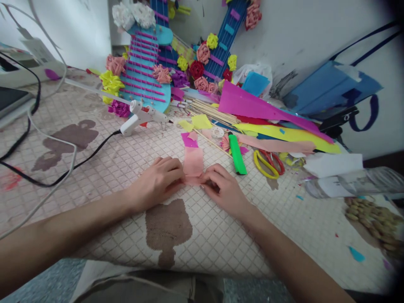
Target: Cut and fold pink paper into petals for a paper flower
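Note:
A small strip of pink crepe paper (193, 160) lies on the quilted tablecloth in front of me, its near edge folded over. My left hand (162, 179) pinches the left end of that fold, fingers closed. At the right end, my right hand (219, 185) grips the fold between thumb and fingers. Just beyond the strip are a magenta paper scrap (189, 140) and yellow paper pieces (201, 122). A green utility knife (237, 155) rests right of the strip, with yellow and red scissors (268, 163) farther right.
A white glue gun (142, 116) with a black cord (91, 151) stands at the back left. Behind it are blue paper-flower decorations (142, 63). Wooden sticks (214, 111) and coloured paper sheets (261, 105) spread at the back. A clear bottle (356, 183) and peanuts (372, 219) lie right.

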`<state>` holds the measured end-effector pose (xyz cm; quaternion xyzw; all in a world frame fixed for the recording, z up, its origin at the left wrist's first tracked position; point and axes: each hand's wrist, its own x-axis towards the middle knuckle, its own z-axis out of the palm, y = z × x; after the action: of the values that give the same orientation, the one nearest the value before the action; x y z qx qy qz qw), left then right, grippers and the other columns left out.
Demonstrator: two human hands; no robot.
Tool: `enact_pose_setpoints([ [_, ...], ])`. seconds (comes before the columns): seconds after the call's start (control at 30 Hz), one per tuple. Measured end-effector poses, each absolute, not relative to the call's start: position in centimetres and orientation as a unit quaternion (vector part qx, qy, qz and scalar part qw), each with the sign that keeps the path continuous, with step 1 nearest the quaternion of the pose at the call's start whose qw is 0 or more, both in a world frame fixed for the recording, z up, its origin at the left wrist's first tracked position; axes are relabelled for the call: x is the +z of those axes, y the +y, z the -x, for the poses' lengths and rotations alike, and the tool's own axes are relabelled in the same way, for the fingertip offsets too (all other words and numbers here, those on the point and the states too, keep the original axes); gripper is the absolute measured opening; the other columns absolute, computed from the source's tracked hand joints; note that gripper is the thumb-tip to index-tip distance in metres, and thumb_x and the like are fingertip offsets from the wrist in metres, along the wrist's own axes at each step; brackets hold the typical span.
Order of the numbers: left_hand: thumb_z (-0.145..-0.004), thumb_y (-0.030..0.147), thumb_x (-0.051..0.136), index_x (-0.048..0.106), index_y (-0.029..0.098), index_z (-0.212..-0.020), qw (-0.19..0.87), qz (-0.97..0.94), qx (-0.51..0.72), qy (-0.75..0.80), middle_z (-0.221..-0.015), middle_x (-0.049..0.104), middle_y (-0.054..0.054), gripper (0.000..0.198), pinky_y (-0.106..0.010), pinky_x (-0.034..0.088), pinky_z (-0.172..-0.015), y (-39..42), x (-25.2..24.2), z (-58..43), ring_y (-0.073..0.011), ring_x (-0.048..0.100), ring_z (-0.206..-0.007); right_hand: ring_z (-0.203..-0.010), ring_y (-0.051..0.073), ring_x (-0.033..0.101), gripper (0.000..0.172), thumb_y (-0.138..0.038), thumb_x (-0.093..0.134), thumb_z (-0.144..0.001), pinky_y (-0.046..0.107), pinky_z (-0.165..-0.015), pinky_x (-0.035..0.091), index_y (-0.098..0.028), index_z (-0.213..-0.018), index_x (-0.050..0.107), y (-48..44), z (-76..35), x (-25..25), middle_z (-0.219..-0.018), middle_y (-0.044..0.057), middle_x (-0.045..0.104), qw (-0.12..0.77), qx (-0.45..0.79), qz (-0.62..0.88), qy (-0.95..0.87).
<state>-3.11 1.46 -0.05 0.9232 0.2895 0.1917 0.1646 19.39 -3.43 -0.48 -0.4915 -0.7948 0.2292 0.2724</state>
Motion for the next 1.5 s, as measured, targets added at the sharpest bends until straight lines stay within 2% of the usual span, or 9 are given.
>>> enact_pose_setpoints([
  [0.33, -0.086, 0.016, 0.054, 0.057, 0.017, -0.088, 0.164, -0.901, 0.221, 0.335, -0.093, 0.057, -0.005, 0.004, -0.035, 0.038, -0.078, 0.3, -0.3, 3.0, -0.0193, 0.052, -0.087, -0.085, 0.015, 0.057, 0.013, -0.010, 0.053, -0.085, 0.028, -0.071, 0.046, -0.022, -0.089, 0.058, -3.1, -19.5, -0.5, -0.096, 0.004, 0.054, 0.271, 0.230, 0.485, -0.799],
  [0.5, -0.090, 0.019, 0.048, 0.060, 0.017, -0.085, 0.151, -0.909, 0.182, 0.343, -0.088, 0.057, -0.005, 0.013, -0.036, 0.036, -0.078, 0.0, -0.1, 2.9, -0.0195, 0.051, -0.085, -0.082, 0.014, 0.056, 0.014, -0.008, 0.054, -0.084, 0.027, -0.070, 0.046, -0.021, -0.087, 0.057, -3.1, -19.4, -0.5, -0.095, 0.003, 0.054, 0.279, 0.240, 0.489, -0.791],
  [0.77, -0.085, 0.020, 0.057, 0.060, 0.018, -0.083, 0.186, -0.885, 0.198, 0.378, -0.087, 0.059, -0.003, 0.005, -0.035, 0.037, -0.076, 0.0, -0.5, 2.9, -0.0205, 0.054, -0.086, -0.079, 0.013, 0.055, 0.010, -0.010, 0.055, -0.084, 0.026, -0.068, 0.044, -0.020, -0.084, 0.056, -3.2, -19.3, -0.5, -0.094, 0.003, 0.054, 0.275, 0.243, 0.502, -0.783],
  [1.5, -0.088, 0.023, 0.052, 0.058, 0.017, -0.082, 0.153, -0.886, 0.175, 0.402, -0.090, 0.058, -0.004, 0.010, -0.036, 0.036, -0.074, -0.4, -0.1, 2.3, -0.0215, 0.054, -0.087, -0.067, 0.010, 0.050, 0.008, -0.012, 0.055, -0.083, 0.025, -0.061, 0.040, -0.020, -0.080, 0.054, -3.1, -18.7, -0.1, -0.089, 0.001, 0.052, 0.261, 0.247, 0.542, -0.760],
])
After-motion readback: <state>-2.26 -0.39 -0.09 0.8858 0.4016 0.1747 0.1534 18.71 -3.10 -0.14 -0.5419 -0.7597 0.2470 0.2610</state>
